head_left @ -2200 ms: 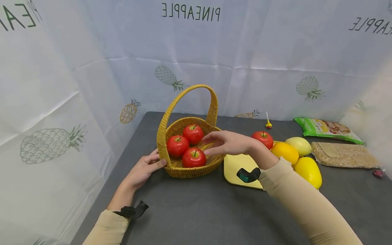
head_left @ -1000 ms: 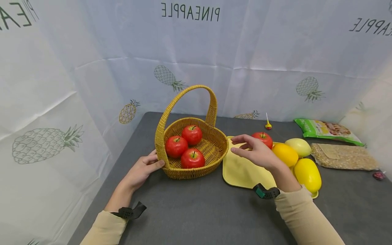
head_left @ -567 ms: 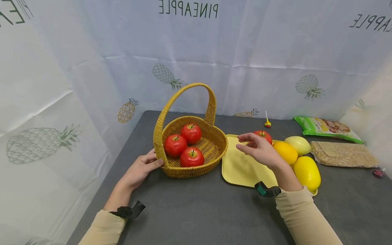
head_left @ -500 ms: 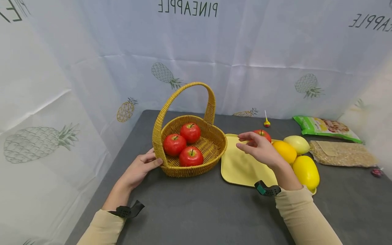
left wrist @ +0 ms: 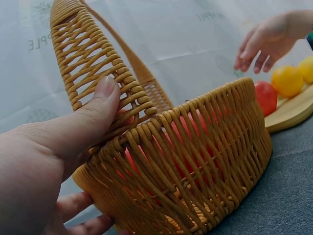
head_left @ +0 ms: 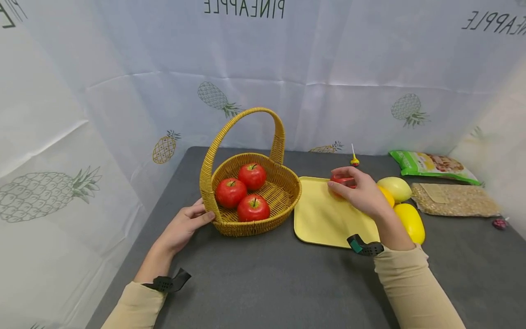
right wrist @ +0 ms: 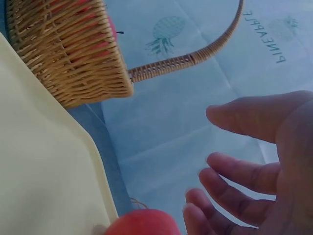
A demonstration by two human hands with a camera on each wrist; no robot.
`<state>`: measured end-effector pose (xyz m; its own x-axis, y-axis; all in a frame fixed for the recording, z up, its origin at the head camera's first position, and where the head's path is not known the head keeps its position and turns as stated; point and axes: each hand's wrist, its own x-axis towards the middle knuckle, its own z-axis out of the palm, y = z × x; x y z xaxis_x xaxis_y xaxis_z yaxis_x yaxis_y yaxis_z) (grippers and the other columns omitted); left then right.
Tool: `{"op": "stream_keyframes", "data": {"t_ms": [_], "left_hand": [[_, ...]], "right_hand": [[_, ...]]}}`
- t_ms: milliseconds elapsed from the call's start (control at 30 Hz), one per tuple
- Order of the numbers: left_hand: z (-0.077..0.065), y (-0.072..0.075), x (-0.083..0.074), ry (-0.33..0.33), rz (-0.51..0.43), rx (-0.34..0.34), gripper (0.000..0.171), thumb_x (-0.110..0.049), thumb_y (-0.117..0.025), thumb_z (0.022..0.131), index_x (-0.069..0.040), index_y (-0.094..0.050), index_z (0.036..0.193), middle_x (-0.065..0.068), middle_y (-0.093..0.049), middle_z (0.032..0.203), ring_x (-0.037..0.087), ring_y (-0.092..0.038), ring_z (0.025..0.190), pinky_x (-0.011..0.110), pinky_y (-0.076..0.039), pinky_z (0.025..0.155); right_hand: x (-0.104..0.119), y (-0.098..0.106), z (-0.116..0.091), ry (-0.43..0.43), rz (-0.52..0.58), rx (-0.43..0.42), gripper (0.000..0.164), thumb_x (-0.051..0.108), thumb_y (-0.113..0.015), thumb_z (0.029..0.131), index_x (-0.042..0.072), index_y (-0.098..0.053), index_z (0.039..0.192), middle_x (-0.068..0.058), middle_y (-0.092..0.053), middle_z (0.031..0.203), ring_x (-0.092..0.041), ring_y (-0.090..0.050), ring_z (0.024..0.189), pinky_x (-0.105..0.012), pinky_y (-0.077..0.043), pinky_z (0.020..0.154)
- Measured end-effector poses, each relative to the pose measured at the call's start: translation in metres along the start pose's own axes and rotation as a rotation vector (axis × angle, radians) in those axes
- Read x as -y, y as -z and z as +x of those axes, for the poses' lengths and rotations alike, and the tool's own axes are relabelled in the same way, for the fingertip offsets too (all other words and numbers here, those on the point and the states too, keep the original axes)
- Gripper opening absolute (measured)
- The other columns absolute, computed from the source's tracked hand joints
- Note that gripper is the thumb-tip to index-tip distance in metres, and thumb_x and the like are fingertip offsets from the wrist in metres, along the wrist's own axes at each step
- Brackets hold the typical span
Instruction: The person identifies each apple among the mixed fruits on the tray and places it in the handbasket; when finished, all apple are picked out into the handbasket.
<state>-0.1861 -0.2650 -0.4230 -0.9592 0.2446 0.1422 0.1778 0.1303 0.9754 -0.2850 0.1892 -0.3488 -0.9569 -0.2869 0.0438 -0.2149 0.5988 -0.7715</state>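
Note:
My left hand (head_left: 185, 228) grips the wicker basket (head_left: 250, 230) at the left foot of its handle. In the left wrist view the thumb (left wrist: 100, 105) lies on the handle's weave, and other fingers reach round the outer wall. Three red apples, one of them the front apple (head_left: 253, 208), sit in the basket's left part. My right hand (head_left: 363, 192) hovers over the yellow tray (head_left: 314, 228), fingers spread apart with nothing between them. Just beyond it, partly hidden by the fingers, is another red apple (right wrist: 144, 224) at the tray's far side.
At the tray's right end lie an orange fruit (head_left: 387, 194), a pale yellow-green fruit (head_left: 395, 188) and a long yellow fruit (head_left: 410, 223). Farther right are a green food packet (head_left: 435, 167) and a bag of grain (head_left: 456, 199). A lollipop (head_left: 355, 161) lies near the back curtain.
My right hand has withdrawn from over the basket's apples and moved right to above the tray, near the apple there. The left hand keeps its hold; the head view has shifted slightly.

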Motion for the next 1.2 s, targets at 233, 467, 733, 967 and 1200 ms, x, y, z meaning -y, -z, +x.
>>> {"op": "stream_keyframes", "data": {"t_ms": [233, 467, 733, 967, 1200], "left_hand": [[-0.002, 0.001, 0.002, 0.007, 0.000, -0.003, 0.036, -0.010, -0.064, 0.103, 0.014, -0.062, 0.130, 0.017, -0.025, 0.166, 0.037, -0.008, 0.155, 0.017, -0.033, 0.105], [-0.002, 0.001, 0.002, -0.006, -0.014, 0.003, 0.038, -0.010, -0.064, 0.103, 0.016, -0.060, 0.130, 0.016, -0.026, 0.166, 0.035, -0.008, 0.155, 0.016, -0.034, 0.106], [-0.001, 0.000, 0.002, -0.009, -0.021, 0.007, 0.037, -0.010, -0.064, 0.103, 0.015, -0.062, 0.130, 0.017, -0.025, 0.166, 0.037, -0.007, 0.155, 0.016, -0.034, 0.105], [0.000, 0.000, 0.001, 0.002, -0.010, 0.009, 0.039, -0.012, -0.064, 0.103, 0.015, -0.060, 0.131, 0.016, -0.024, 0.167, 0.035, -0.007, 0.155, 0.015, -0.034, 0.105], [0.000, 0.001, 0.001, 0.000, -0.012, 0.014, 0.038, -0.011, -0.063, 0.103, 0.015, -0.060, 0.131, 0.016, -0.024, 0.167, 0.036, -0.006, 0.155, 0.015, -0.033, 0.105]], "right_hand": [[0.001, 0.007, -0.001, -0.027, -0.042, -0.035, 0.060, 0.041, -0.067, 0.100, 0.006, -0.049, 0.145, -0.021, -0.054, 0.139, -0.042, -0.050, 0.129, -0.056, -0.045, 0.101], [-0.001, 0.003, 0.003, -0.074, -0.067, -0.107, 0.057, 0.029, -0.068, 0.100, 0.004, -0.047, 0.147, -0.025, -0.044, 0.150, -0.047, -0.042, 0.134, -0.061, -0.038, 0.107], [-0.013, -0.006, 0.010, -0.073, -0.076, -0.115, 0.078, 0.022, -0.070, 0.097, -0.001, -0.026, 0.158, -0.031, -0.030, 0.155, -0.048, -0.039, 0.132, -0.061, -0.041, 0.105], [-0.018, -0.014, 0.014, -0.069, -0.085, -0.132, 0.092, 0.022, -0.072, 0.095, -0.004, -0.013, 0.161, -0.034, -0.026, 0.155, -0.049, -0.041, 0.127, -0.061, -0.047, 0.099], [-0.019, -0.016, 0.015, -0.094, -0.136, -0.092, 0.099, 0.027, -0.071, 0.096, -0.004, -0.004, 0.162, -0.036, -0.021, 0.158, -0.051, -0.040, 0.129, -0.062, -0.047, 0.098]]}}
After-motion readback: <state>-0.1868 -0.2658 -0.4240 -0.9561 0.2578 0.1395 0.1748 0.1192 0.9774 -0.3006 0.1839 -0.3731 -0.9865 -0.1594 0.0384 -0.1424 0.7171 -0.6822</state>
